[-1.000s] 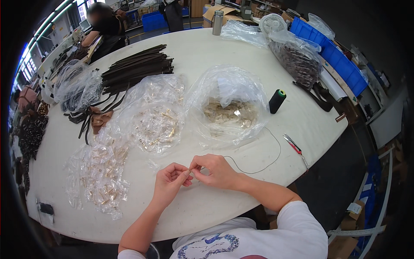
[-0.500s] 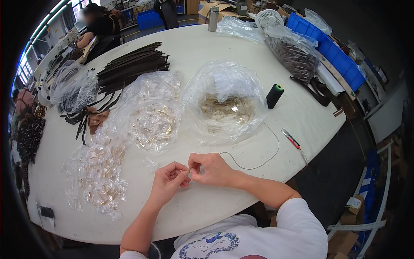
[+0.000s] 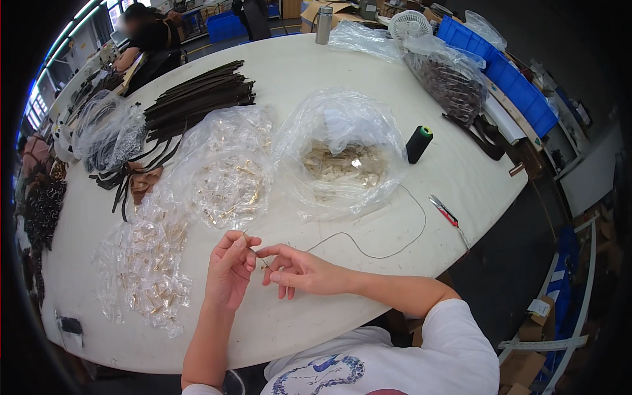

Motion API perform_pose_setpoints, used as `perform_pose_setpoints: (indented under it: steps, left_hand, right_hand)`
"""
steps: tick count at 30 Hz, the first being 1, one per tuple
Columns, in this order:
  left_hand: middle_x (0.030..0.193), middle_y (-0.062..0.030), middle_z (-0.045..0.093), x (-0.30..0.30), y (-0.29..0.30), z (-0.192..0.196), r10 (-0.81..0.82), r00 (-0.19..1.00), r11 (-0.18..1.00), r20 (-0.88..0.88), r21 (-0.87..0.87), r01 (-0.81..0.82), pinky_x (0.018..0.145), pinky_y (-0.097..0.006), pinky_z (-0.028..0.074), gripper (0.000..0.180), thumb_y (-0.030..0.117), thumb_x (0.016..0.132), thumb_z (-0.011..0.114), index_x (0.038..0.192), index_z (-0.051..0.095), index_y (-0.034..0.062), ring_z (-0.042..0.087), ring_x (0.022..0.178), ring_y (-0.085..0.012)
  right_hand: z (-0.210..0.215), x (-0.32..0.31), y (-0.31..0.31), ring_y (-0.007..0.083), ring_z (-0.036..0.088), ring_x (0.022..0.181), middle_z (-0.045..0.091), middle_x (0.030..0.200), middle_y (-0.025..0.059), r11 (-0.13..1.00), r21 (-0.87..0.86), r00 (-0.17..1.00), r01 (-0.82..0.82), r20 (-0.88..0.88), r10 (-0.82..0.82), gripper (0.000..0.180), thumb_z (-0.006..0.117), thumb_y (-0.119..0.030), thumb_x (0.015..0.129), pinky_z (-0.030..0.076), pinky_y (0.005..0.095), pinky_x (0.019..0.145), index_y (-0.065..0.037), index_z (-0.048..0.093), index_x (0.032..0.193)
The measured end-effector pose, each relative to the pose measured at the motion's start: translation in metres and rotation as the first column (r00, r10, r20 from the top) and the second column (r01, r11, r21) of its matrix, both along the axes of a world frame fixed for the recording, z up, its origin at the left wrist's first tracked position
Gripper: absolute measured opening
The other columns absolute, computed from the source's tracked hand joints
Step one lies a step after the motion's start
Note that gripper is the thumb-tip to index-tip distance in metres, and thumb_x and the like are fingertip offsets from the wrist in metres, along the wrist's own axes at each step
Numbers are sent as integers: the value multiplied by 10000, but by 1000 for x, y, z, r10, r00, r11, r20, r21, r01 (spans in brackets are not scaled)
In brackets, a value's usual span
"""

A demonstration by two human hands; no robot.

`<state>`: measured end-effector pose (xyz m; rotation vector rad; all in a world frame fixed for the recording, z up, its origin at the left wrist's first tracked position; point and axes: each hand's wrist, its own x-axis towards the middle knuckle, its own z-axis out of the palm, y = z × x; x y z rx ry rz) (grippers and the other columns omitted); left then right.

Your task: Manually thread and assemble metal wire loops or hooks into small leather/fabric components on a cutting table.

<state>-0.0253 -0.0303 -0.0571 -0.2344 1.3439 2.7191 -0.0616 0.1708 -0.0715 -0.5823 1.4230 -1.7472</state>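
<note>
My left hand (image 3: 229, 273) is closed in a pinch, thumb against forefinger, on a thin dark thread. Close beside it, my right hand (image 3: 304, 271) has its fingers apart, the forefinger reaching to the thread by the left fingertips. A tiny gold-coloured piece (image 3: 263, 267) shows between the two hands; its exact kind is too small to tell. From the hands the thread (image 3: 359, 249) loops over the table toward a black thread cone (image 3: 419, 145). Thread snips with red handles (image 3: 444, 210) lie to the right of that loop.
On the white table (image 3: 283, 342) lie clear bags of small gold-coloured parts (image 3: 230, 187), an opened plastic bag (image 3: 342, 164) and dark strips (image 3: 201, 99). A steel flask (image 3: 323, 25), white fan (image 3: 409, 26) and blue crate (image 3: 500, 79) stand at the far side. Another person (image 3: 151, 43) works far left.
My left hand has moved left and up a little, still pinching. My right hand has come out of its pinch, its fingers spreading, and the thread trails further left across the table.
</note>
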Motion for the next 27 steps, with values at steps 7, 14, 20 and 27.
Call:
perform_pose_setpoints:
  steps: [7,14,20,27]
  left_hand:
    - [859,-29,606,-7,-16,-12,76,985,899,153,416,-134,592,-186,467,65,103,990,596,996,561,49,545,667,-54]
    - [677,26,460,-12,-29,-15,99,988,925,122,355,-137,494,-198,343,48,60,955,607,961,565,39,387,536,-47]
    - [624,52,420,-11,-37,-13,62,991,977,121,196,-85,449,-190,283,74,87,930,637,953,591,35,324,485,-30]
    - [603,78,369,-10,-36,-10,2,984,998,177,55,-12,417,-182,245,94,108,930,641,916,562,60,273,462,-16]
  right_hand:
    - [0,5,1,197,704,747,720,952,97,978,132,890,161,-447,-86,249,531,-144,1025,527,304,649,-70,580,1257]
    - [2,8,2,304,698,687,725,867,112,949,75,679,305,-716,-162,127,548,-50,972,532,358,596,-68,618,1076]
    - [-15,6,1,284,676,616,696,767,96,963,33,510,266,-853,-112,185,596,-6,882,518,370,537,-91,629,1043]
    - [-24,8,5,245,649,570,664,698,66,973,82,340,216,-941,4,256,641,18,806,490,350,497,-106,650,1031]
